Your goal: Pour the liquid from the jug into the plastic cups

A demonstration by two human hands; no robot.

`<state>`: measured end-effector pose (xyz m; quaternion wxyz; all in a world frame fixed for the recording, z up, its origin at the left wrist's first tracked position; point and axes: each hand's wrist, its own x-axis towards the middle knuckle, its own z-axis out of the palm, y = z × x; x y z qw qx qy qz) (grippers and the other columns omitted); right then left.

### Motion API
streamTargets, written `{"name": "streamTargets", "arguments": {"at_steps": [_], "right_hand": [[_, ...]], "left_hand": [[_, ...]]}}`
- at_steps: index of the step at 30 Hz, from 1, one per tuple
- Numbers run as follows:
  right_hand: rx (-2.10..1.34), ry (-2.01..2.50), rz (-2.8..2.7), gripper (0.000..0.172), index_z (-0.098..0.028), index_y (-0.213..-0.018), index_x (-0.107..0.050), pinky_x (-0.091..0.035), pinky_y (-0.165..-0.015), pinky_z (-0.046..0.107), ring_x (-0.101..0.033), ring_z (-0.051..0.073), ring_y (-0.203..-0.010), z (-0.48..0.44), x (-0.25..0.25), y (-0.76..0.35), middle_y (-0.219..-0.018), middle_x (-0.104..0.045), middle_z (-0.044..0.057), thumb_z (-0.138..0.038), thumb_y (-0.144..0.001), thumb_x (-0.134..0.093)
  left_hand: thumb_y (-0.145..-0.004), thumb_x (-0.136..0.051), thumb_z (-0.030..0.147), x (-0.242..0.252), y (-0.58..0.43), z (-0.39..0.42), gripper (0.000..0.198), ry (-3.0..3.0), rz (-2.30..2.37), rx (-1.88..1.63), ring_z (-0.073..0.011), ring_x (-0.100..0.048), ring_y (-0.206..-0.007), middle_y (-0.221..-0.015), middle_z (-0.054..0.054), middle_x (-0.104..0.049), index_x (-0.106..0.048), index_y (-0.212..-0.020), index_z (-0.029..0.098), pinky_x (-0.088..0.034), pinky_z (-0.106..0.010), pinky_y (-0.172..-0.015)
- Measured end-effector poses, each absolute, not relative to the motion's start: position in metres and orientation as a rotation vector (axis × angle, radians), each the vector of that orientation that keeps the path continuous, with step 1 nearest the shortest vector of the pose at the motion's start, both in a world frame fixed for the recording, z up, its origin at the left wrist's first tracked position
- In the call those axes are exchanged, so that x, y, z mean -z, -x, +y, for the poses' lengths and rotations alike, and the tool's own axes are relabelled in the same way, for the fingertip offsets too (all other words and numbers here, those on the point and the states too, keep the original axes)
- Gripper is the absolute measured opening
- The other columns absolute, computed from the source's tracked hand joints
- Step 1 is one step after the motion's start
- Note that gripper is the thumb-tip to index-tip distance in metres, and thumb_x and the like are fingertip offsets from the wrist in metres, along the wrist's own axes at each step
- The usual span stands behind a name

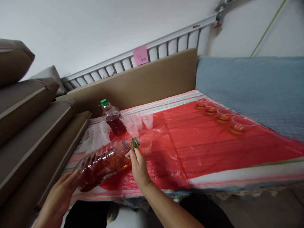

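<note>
A large clear plastic bottle (102, 161) of amber-red liquid is tilted almost level, its neck pointing right. My left hand (64, 190) grips the bottle's base from the left. With closed fingers, my right hand (139, 164) holds it by the green ring handle (135, 143) at the neck. The bottle's mouth is at the rim of a clear plastic cup (145, 146); whether liquid is flowing, I cannot tell. Just behind are several stacks of clear cups (136, 121), one leaning. A second bottle (114, 118) with a green cap stands upright, partly full of dark red liquid.
Several cups of amber liquid (224, 114) line the right side of the red plastic sheet (190, 142). Brown cushions (28, 110) are piled at left. Behind stands a brown board (152, 79) before a white radiator (163, 49) bearing a pink note (140, 55). Blue fabric (249, 85) rises at right.
</note>
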<state>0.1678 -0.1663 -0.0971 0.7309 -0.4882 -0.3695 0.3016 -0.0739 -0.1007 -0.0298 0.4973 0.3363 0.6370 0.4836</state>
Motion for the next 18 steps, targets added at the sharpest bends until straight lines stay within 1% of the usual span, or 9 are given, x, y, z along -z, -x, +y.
{"name": "streamTargets", "arguments": {"at_steps": [11, 18], "right_hand": [[-0.666, 1.097, -0.801, 0.028, -0.022, -0.075, -0.054, -0.047, -0.071, 0.027, -0.062, 0.016, -0.072, -0.1662, 0.0972, -0.1686, -0.074, -0.065, 0.003, -0.034, -0.094, -0.037], [-0.670, 1.111, -0.782, 0.031, -0.022, -0.075, -0.054, -0.046, -0.071, 0.028, -0.061, 0.017, -0.072, -0.1650, 0.1002, -0.1673, -0.075, -0.065, 0.003, -0.038, -0.095, -0.036]], "left_hand": [[-0.073, -0.062, 0.004, 0.0316, 0.0778, -0.0987, 0.011, -0.865, 1.549, -1.210, -0.0155, -0.071, -0.068, -0.074, -0.006, -0.074, -0.067, -0.079, 0.012, -0.059, -0.019, -0.063], [-0.072, -0.064, 0.002, 0.0250, 0.0713, -0.1018, 0.011, -0.831, 1.557, -1.211, -0.0138, -0.070, -0.062, -0.069, -0.005, -0.074, -0.066, -0.076, 0.012, -0.058, -0.017, -0.060]]}}
